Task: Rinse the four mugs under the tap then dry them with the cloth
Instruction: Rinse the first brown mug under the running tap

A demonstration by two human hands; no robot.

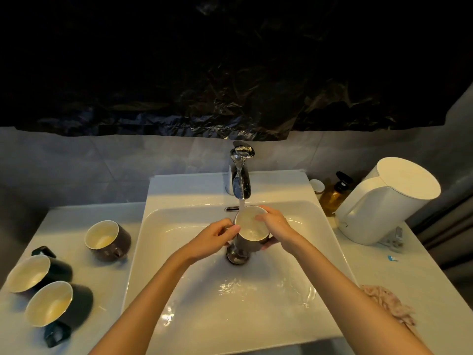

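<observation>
We are holding one mug [252, 228] under the running tap [240, 175], left hand [217, 237] and right hand [275, 224] both closed around it. Three more mugs [107, 239] are sitting left of the sink [179, 265]. The cloth [386, 303] is lying partly hidden behind our right arm.

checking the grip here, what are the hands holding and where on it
Both hold one mug under the running tap: left hand on its left side by the rim, right hand around the right side, fingers over the rim.

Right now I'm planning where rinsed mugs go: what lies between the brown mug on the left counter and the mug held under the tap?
In the head view, only bare white counter and the sink's left rim separate the brown mug from the held mug.
</observation>
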